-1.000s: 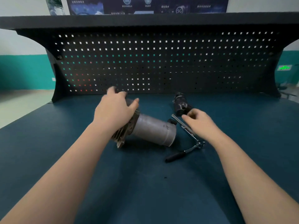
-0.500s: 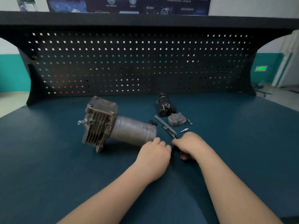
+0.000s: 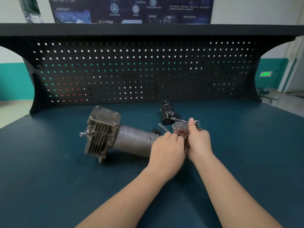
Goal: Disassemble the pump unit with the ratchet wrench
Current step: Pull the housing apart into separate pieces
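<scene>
Dead centre of the frame, both hands are bunched up together over the dark blue bench top (image 3: pixel 49 186). The right hand (image 3: pixel 199 142) has its fingers curled round the ratchet wrench (image 3: pixel 196 123), thumb sticking up, with the shiny head of the tool poking out just above it. The left hand (image 3: pixel 167 148) is curled tight right against the right one; it looks like it's got hold of the same tool, but I honestly can't tell what it grips.

Left of centre, the pump unit (image 3: pixel 115 134) lies on its side, finned head toward the left, cylinder end just beside the left hand. Just above the hands there's a long bolt (image 3: pixel 162 127), a grey round cover (image 3: pixel 178 125) and a black part (image 3: pixel 167 112) lying near the pegboard (image 3: pixel 131 71) across the top half.
</scene>
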Demonstrator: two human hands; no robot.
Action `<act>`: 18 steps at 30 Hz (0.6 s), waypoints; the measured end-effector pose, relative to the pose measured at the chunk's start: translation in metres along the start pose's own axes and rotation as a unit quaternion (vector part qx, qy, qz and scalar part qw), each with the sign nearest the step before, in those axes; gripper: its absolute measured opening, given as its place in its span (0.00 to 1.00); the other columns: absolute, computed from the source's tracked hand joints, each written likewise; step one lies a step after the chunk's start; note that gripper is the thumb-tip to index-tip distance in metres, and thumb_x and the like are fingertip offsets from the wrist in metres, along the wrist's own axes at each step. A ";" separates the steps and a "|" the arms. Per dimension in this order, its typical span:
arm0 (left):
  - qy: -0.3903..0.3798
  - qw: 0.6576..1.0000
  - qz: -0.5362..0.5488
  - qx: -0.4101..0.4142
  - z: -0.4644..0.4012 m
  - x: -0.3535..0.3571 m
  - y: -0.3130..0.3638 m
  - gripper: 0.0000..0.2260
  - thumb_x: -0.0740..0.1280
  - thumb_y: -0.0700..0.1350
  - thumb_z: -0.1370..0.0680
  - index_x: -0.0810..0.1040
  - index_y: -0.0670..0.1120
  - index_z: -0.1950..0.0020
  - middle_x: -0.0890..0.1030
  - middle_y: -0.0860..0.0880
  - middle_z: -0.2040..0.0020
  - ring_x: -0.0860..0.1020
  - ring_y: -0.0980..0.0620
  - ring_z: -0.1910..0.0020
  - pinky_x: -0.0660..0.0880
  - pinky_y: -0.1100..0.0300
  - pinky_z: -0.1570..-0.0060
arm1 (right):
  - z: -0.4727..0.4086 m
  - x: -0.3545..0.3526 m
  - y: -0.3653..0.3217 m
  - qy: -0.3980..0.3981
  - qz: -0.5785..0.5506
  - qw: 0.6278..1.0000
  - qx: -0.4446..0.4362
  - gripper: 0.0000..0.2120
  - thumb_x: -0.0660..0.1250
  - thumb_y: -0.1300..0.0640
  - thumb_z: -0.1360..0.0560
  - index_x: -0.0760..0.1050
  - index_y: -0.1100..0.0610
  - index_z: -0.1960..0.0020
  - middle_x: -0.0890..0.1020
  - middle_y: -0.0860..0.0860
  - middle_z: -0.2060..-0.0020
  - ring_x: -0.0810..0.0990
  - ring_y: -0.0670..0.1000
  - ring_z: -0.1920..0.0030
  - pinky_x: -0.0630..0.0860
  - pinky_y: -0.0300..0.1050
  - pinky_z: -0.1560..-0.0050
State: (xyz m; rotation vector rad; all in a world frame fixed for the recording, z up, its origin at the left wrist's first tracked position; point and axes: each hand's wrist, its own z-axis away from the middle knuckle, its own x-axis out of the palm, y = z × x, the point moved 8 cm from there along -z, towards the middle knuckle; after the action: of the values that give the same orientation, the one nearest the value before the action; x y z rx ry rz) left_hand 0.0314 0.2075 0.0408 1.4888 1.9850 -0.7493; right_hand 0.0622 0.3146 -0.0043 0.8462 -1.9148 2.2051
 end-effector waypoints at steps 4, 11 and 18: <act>0.050 0.997 0.049 -0.014 -0.013 -0.007 -0.011 0.07 0.62 0.45 0.24 0.78 0.45 0.53 0.78 0.45 0.56 0.75 0.43 0.56 0.71 0.52 0.59 | -0.015 -0.007 -0.019 -0.052 -0.141 0.986 0.065 0.20 0.56 0.45 0.18 0.68 0.58 0.62 0.64 0.48 0.79 0.61 0.44 0.83 0.61 0.34 0.82; -0.117 0.993 0.000 -0.036 -0.049 0.019 -0.049 0.21 0.57 0.55 0.20 0.65 0.47 0.30 0.65 0.46 0.28 0.61 0.45 0.28 0.61 0.51 0.35 | -0.011 -0.006 -0.049 -0.294 -0.159 0.938 0.097 0.23 0.53 0.45 0.20 0.77 0.58 0.61 0.56 0.46 0.74 0.50 0.43 0.75 0.57 0.33 0.84; -0.358 0.931 -0.049 0.055 -0.032 0.046 -0.037 0.23 0.68 0.65 0.29 0.73 0.45 0.64 0.76 0.48 0.63 0.76 0.43 0.61 0.71 0.55 0.64 | -0.004 0.008 -0.040 -0.287 -0.135 0.945 0.076 0.24 0.52 0.44 0.19 0.76 0.57 0.63 0.53 0.48 0.70 0.50 0.44 0.75 0.56 0.33 0.83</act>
State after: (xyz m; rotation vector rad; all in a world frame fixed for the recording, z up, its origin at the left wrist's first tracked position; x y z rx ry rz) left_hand -0.0180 0.2517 0.0347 0.9641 1.4703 -1.2511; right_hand 0.0711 0.3244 0.0346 1.8223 -1.6852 2.1047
